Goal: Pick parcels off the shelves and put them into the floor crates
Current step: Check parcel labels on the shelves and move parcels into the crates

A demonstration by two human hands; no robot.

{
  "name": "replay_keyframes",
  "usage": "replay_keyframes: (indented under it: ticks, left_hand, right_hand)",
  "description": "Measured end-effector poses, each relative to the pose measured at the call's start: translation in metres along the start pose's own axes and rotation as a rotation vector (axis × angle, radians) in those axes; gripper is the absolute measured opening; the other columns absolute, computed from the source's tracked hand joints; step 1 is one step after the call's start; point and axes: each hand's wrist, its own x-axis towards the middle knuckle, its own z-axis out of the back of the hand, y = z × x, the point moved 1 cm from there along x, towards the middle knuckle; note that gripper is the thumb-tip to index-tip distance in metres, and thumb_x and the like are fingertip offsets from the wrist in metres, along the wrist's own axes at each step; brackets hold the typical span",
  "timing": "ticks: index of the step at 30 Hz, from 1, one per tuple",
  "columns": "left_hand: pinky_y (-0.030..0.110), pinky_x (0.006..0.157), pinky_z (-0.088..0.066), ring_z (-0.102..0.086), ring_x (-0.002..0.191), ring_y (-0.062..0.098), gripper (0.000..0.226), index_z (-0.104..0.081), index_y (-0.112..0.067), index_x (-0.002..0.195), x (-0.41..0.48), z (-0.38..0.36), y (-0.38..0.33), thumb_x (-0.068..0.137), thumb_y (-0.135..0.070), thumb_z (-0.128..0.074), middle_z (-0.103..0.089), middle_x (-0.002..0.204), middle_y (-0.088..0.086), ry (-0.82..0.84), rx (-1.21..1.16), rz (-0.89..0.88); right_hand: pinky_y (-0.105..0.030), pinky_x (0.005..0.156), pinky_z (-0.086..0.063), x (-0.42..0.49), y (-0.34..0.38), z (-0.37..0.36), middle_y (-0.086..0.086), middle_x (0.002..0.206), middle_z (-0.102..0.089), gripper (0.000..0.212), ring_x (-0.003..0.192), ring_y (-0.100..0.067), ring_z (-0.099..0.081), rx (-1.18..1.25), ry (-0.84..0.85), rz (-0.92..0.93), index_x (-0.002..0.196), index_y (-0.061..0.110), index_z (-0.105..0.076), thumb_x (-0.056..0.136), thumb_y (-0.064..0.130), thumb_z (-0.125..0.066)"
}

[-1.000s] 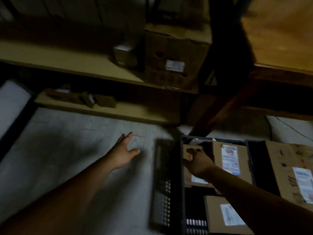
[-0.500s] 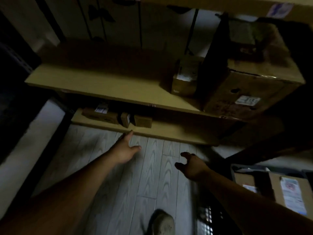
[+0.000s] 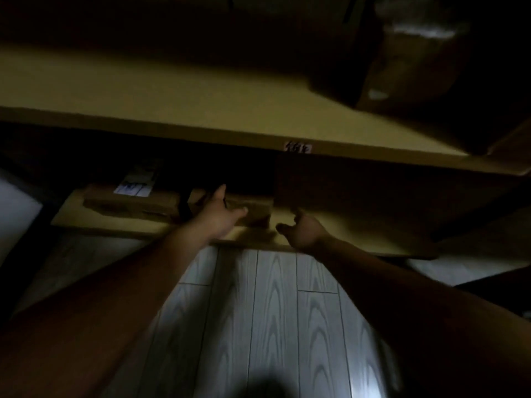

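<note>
Entry: both hands, moved from above the floor to the bottom shelf [image 3: 115, 225].
I now have the left hand [image 3: 219, 216] stretched over a small parcel [image 3: 258, 215]; the right hand [image 3: 301, 234], fingers loosely curled, has come up just beside it at the shelf edge.

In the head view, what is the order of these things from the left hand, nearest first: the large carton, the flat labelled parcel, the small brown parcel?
1. The small brown parcel: on the bottom shelf, just beside the left hand.
2. The flat labelled parcel: same shelf, further left.
3. The large carton: on the shelf above, far right.
</note>
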Motion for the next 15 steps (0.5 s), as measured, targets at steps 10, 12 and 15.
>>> replay_keyframes:
  ticks: [10,12,15]
  left_hand:
    - [0.048,0.102,-0.041,-0.049,0.121,0.026,0.065,-0.042,-0.029,0.136,0.071,-0.031,0.04,0.08,-0.059,-0.053,-0.052,0.133,0.002,-0.086,-0.146,-0.083]
    - [0.049,0.1,-0.043,-0.052,0.118,0.025,0.062,-0.042,-0.031,0.134,0.069,-0.031,0.043,0.08,-0.059,-0.052,-0.054,0.13,0.001,-0.06,-0.198,-0.085]
    - [0.053,0.093,-0.047,-0.056,0.112,0.026,0.053,-0.041,-0.031,0.133,0.058,-0.031,0.052,0.085,-0.051,-0.053,-0.055,0.129,0.001,0.043,-0.261,-0.034]
  right_hand:
    - [-0.025,0.082,-0.047,0.083,-0.004,-0.048,-0.007,0.136,-0.051,0.056,0.116,-0.023,-0.055,0.499,0.021,0.168,0.146,0.014,-0.03,0.097,0.024,-0.055]
    - [-0.02,0.071,-0.045,0.073,-0.009,-0.046,-0.002,0.127,-0.054,0.049,0.105,-0.017,-0.056,0.543,0.007,0.186,0.142,0.015,-0.033,0.098,0.027,-0.052]
    - [-0.018,0.065,-0.045,0.052,-0.017,-0.048,-0.005,0.128,-0.056,0.045,0.099,-0.015,-0.059,0.548,0.002,0.208,0.139,0.018,-0.038,0.098,0.03,-0.051]
